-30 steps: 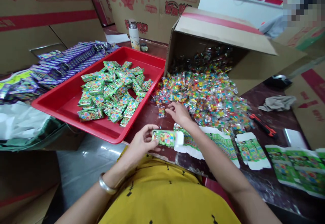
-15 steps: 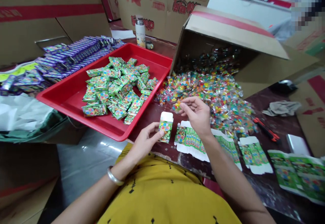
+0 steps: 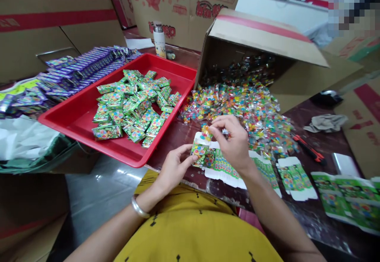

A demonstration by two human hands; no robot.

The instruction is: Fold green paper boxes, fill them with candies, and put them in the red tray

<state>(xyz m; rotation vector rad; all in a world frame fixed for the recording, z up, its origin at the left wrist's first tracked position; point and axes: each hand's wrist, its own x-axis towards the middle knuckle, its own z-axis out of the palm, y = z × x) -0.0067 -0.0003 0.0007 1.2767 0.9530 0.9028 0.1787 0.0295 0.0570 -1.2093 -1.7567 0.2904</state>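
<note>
Between the thumb and fingers of my left hand (image 3: 175, 165) is a small green candy box (image 3: 199, 153), its white top flap up. My right hand (image 3: 230, 139) pinches a small clear candy packet (image 3: 206, 132) with colourful pieces, right at the top of that box. Under and beside my right forearm lies a row of flat green cartons (image 3: 227, 167). Behind the hand spreads a heap of candy packets (image 3: 252, 107), spilling from a large cardboard box (image 3: 267, 36) on its side.
At the left stands a red tray (image 3: 80, 131) holding many green boxes. Purple boxes (image 3: 86, 70) are stacked behind it. A white flask (image 3: 159, 40) is at the back. On the right lie a red-and-black tool (image 3: 310, 149), a crumpled cloth (image 3: 325, 122) and more green cartons (image 3: 297, 178).
My left hand has brought the green box slightly right, beside the carton row. My right hand has lowered the candy packet to the box's top. The view has shifted a little.
</note>
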